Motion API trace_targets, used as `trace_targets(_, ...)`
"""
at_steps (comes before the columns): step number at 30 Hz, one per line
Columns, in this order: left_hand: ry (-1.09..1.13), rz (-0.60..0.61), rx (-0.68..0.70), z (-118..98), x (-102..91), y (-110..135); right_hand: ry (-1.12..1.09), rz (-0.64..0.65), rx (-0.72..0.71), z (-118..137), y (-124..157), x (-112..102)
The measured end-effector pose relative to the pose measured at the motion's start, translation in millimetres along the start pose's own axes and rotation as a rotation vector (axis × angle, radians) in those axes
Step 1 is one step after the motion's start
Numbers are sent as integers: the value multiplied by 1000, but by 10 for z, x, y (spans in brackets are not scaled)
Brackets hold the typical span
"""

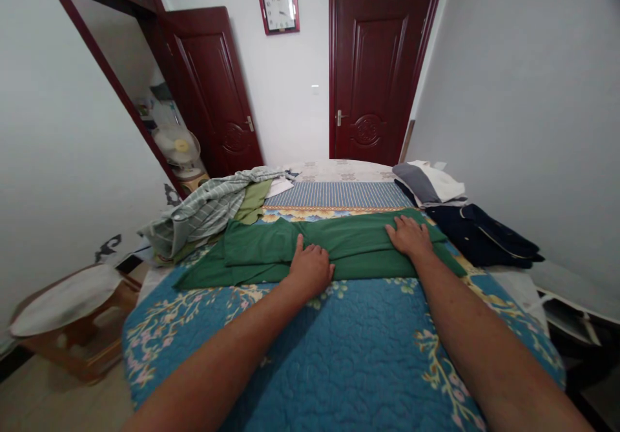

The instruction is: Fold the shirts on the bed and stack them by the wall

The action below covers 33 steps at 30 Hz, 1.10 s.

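A green garment [271, 251] lies folded lengthwise across a bed covered by a blue floral quilt [349, 348]. My left hand [310, 268] rests on the garment's middle near its front edge, fingers curled under and thumb up. My right hand [409, 236] lies flat on the garment's right part, fingers spread and pointing left. Neither hand lifts the cloth off the bed.
A striped grey-green shirt [203, 216] is heaped at the bed's left. Folded grey and white clothes [429, 183] and a dark navy jacket [484, 238] lie at the right. A wooden stool [72, 319] stands left of the bed. Two dark red doors [378, 64] are behind.
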<state>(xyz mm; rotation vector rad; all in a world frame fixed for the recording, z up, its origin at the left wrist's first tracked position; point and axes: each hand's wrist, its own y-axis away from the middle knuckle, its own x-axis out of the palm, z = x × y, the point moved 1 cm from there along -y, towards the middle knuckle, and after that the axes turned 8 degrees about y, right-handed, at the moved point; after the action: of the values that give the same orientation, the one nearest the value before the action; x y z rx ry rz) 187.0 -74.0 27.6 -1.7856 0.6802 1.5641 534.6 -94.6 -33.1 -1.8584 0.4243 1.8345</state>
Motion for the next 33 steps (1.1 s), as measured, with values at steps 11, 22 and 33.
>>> trace_targets(11, 145, -250, -70, 520, 223, 49, 33, -1, 10, 46, 64, -115)
trace_targets(22, 57, -140, -114, 579, 323, -41, 50, -62, 90, 158, 214, -241)
trace_targets(33, 118, -155, 83, 645, 247, -25, -16, 16, -128, 497, 928, -327)
